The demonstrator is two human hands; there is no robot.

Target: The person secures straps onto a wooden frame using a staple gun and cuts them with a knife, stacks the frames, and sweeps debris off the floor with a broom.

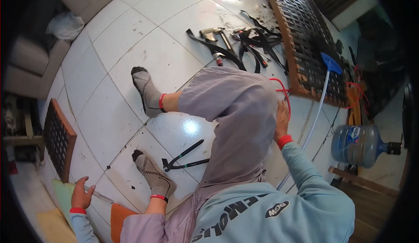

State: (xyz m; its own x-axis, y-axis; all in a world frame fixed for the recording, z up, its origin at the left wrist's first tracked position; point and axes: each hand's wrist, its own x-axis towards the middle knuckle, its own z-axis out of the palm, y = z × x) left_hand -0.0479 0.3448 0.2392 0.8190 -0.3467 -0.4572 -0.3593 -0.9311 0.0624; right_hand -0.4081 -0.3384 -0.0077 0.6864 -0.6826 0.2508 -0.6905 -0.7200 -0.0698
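Observation:
My left hand [83, 193] is held low at the left with its fingers apart and nothing in it, near a thin metal rod [104, 196] and a pale green sheet [63, 197]. My right hand [281, 121] rests beside my bent knee, fingers stretched out, next to a red hose [288, 95]. Black-handled pincers [185, 156] lie on the white tiles between my legs. Beyond my knee, a nail gun [212, 35] lies among black straps [257, 40].
A woven-strap wooden frame [301, 38] stands at the upper right, with a blue broom [331, 63] by it. A water jug [358, 146] lies at the right. A smaller woven panel [59, 140] and a sofa [28, 53] are at the left.

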